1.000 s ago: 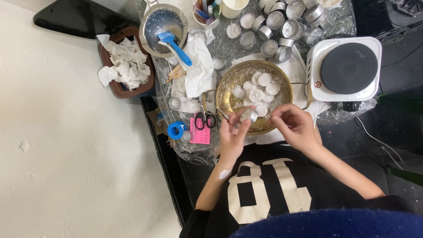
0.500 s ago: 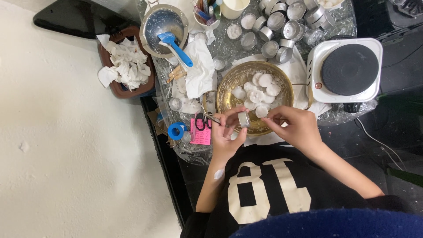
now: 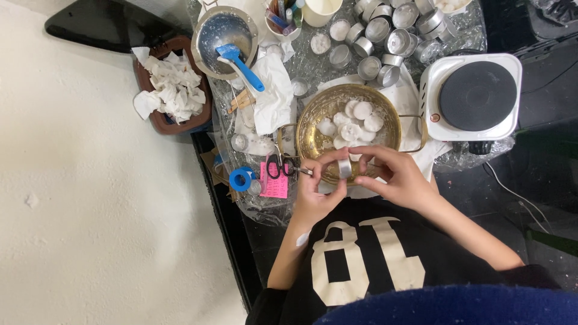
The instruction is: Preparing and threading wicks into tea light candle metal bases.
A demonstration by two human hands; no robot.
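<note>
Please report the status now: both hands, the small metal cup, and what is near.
Left hand and right hand both grip small metal cup. Cup held at near rim of brass bowl with white wax discs. Scissors beside left hand.

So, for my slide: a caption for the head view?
Both hands hold a small metal cup at a brass bowl of wax discs.

A dark table [image 3: 241,241] covered with clear plastic sheet [image 3: 265,207] carries a brass bowl [image 3: 313,120] near its front edge, a white hot plate [image 3: 472,96] at the right, a steel pot [image 3: 220,33] at the back left, empty metal cups [image 3: 391,36] at the back, and blue tape roll [image 3: 242,179] by the left edge.
</note>
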